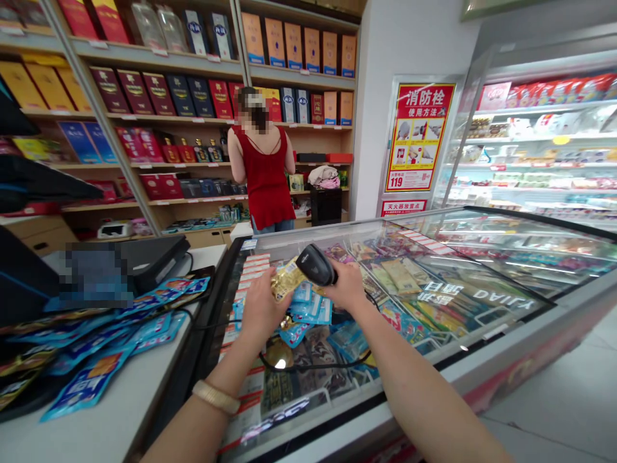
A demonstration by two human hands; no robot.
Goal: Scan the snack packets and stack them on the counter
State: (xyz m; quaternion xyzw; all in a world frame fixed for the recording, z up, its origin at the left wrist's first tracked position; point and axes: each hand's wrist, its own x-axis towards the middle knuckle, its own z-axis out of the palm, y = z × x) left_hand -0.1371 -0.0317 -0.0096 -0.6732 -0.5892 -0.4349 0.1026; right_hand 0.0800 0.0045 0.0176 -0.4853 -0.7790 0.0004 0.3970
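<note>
My left hand (263, 305) is closed on a small gold packet (288, 279), held up above the freezer's glass top. In my right hand (348, 283) is a black barcode scanner (315, 263), its head tilted toward the gold packet. The scanner's black cord (318, 367) loops down over the glass. Below my hands lie several light-blue packets (308, 308), partly covered by the hands. My left wrist wears a pale bracelet (216, 397).
A long glass-topped chest freezer (491, 331) stretches to the right. On the white counter (110, 411) at left, blue snack packets (91, 382) are heaped near a black device. A person in a red top (266, 173) stands facing shelves of boxes (186, 93). A lit display fridge (544, 141) stands at back right.
</note>
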